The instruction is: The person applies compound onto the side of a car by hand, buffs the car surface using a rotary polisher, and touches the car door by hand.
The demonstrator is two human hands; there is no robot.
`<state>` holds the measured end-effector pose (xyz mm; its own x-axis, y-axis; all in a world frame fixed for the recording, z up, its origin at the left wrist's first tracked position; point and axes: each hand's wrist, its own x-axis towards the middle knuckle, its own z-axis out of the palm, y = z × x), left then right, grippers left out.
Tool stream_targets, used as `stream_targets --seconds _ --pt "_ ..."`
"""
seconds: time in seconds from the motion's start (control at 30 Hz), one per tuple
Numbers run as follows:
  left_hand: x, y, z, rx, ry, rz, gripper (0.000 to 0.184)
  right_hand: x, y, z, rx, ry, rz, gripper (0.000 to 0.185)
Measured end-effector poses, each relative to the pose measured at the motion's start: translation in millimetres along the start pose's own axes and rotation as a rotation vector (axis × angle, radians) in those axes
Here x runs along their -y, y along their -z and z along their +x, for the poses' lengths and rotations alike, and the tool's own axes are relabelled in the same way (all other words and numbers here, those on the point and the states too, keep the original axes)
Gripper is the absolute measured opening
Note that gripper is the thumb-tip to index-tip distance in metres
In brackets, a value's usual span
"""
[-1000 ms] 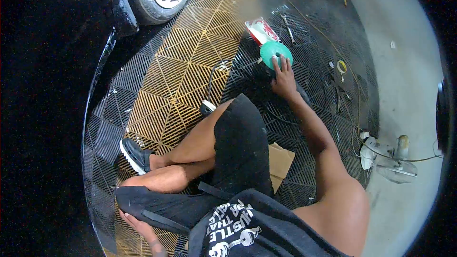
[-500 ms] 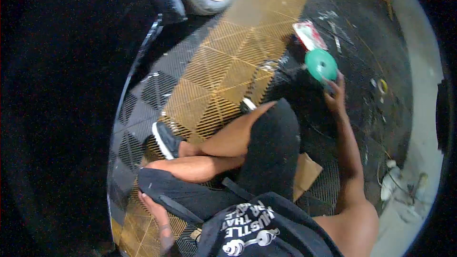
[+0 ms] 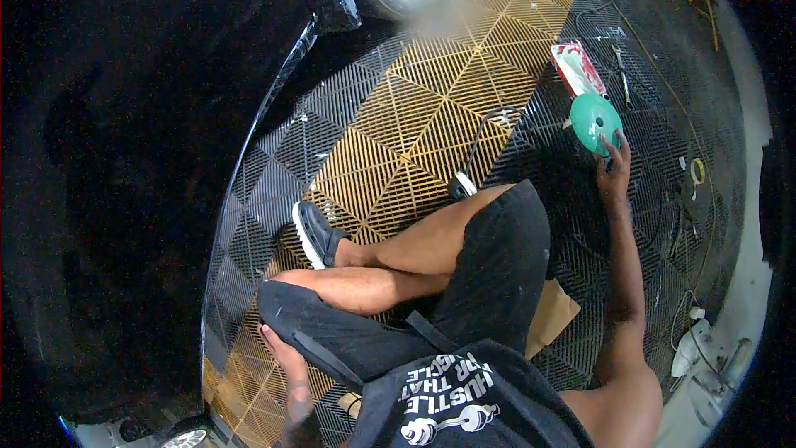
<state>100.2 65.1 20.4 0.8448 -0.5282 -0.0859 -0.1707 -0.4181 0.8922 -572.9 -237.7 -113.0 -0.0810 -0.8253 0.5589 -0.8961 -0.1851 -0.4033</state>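
Right hand [image 3: 613, 172] out at full reach, fingertips on the near rim of the green disc [image 3: 590, 118], fingers spread; can't tell if my thumb is pinching from below or if I'm only resting on it, since the underside is hidden. Disc sits out over the dark floor grating [image 3: 560, 187], its far edge right beside the red-and-white packet [image 3: 578, 69], maybe overlapping it. Main risk, I'd judge: contact is all on one side, so a press there could tip the disc or make it turn under my fingers, and if it is only resting on something it could slide off. A push away from me could shove the packet towards the wrench [image 3: 622, 77] lying just past it. My arm is stretched far from my body, so fine control is likely poor and a small lean could become a hard push. Left hand [image 3: 286, 357] is against my bent knee [image 3: 290, 294] (fingers partly hidden, can't tell how curled), nothing visible in it, so the disc has no second hand steadying it. The black cable [image 3: 474, 145] near my shoe [image 3: 464, 185] could snag my foot if I shift my legs
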Motion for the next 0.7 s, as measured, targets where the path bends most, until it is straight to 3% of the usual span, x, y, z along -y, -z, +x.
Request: stream_targets --seconds 0.1,0.27,0.33,0.37,0.47,0.6,0.7 --pt "12 3 4 -0.028 -0.039 0.114 0.068 -9 -2 -1 -0.039 0.033 0.107 0.052" --pt "41 17 23 -0.006 -0.11 0.214 0.072 -22 -11 1 -0.095 -0.05 0.131 0.058" --pt "29 15 21 0.139 0.117 -0.169 0.071 -10 1 4 -0.081 -0.026 0.004 0.074" --pt "31 12 23 0.056 0.128 -0.157 0.07 -8 -4 3 -0.081 -0.063 0.016 0.074" --pt "51 24 29 0.056 -0.039 0.139 0.062 8 4 8 -0.037 -0.093 -0.058 0.055" --pt "55 28 34 0.084 -0.2 0.292 0.056 1 1 8 -0.069 -0.096 0.016 0.059" --pt "40 22 24 0.015 -0.128 0.289 0.059 37 12 27 -0.017 -0.102 -0.094 0.066"
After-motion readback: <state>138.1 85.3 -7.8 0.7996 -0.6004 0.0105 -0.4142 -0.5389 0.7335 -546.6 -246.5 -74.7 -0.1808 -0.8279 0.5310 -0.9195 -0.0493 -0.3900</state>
